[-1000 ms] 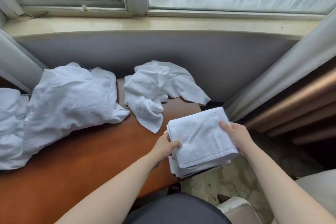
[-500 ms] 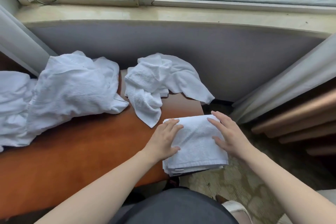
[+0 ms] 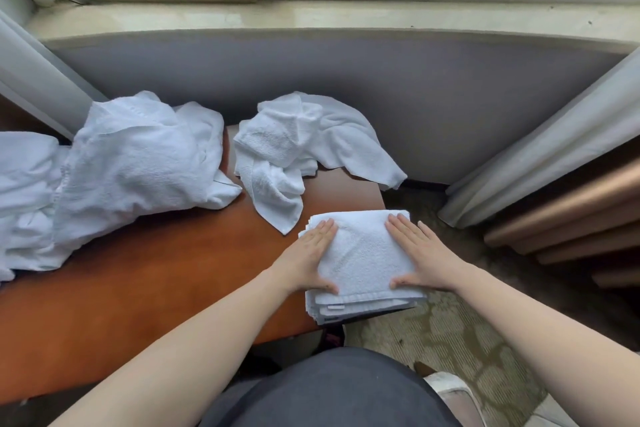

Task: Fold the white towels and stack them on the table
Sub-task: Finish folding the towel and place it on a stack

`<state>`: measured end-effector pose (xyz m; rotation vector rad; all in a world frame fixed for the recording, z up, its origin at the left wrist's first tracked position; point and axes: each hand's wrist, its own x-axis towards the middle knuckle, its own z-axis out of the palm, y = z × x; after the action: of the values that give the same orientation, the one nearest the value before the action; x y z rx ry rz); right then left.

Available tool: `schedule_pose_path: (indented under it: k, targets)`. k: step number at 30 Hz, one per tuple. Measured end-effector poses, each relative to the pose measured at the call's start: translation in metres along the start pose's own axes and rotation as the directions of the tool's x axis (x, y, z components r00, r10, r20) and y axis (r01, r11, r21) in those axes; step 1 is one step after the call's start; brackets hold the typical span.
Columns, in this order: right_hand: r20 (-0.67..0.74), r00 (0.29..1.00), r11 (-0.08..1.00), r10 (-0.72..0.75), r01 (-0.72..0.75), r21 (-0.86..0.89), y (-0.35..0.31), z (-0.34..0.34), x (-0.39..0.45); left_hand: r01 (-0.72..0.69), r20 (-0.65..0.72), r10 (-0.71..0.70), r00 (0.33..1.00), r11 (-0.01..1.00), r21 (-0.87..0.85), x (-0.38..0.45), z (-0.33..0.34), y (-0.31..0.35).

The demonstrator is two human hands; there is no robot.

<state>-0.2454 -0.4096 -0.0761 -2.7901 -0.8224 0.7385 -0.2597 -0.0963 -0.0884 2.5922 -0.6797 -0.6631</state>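
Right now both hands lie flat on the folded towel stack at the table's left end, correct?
Not the left end. In the head view the left hand and right hand lie flat on the folded towel stack at the right end of the table.

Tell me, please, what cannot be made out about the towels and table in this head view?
- Folded stack: towel count unclear; left hand and right hand cover its sides.
- Big crumpled pile: cut by the left edge.
- Table: far edge hidden under towels.

Hotel-like room: window sill (image 3: 311, 15), curtains (image 3: 540, 156), patterned carpet (image 3: 450, 333), towel heaps (image 3: 138, 163).
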Motion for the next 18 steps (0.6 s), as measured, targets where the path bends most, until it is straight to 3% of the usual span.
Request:
schedule_pose_path:
  k: [4, 9, 15, 18]
  targets:
    - [-0.205, 0.978, 0.995, -0.034, 0.053, 0.087, -0.002, -0.011, -0.002, 0.026, -0.009, -0.026, 1.0, 0.997, -0.067, -0.003, -0.005, 0.006]
    - [-0.485, 0.871, 0.961, 0.076, 0.066, 0.268, -0.017, -0.04, 0.02, 0.226, -0.174, -0.324, 0.93, 0.878, -0.422, -0.009, -0.035, -0.009]
    - [-0.541, 0.832, 0.929, 0.123, 0.095, 0.357, -0.049, -0.074, 0.078, 0.273, -0.246, -0.579, 0.777, 0.662, -0.698, -0.014, -0.08, -0.046]
    - [-0.538, 0.834, 0.919, 0.122, 0.11, 0.379, -0.062, -0.085, 0.108, 0.259, -0.27, -0.616, 0.74, 0.631, -0.732, -0.015, -0.098, -0.065]
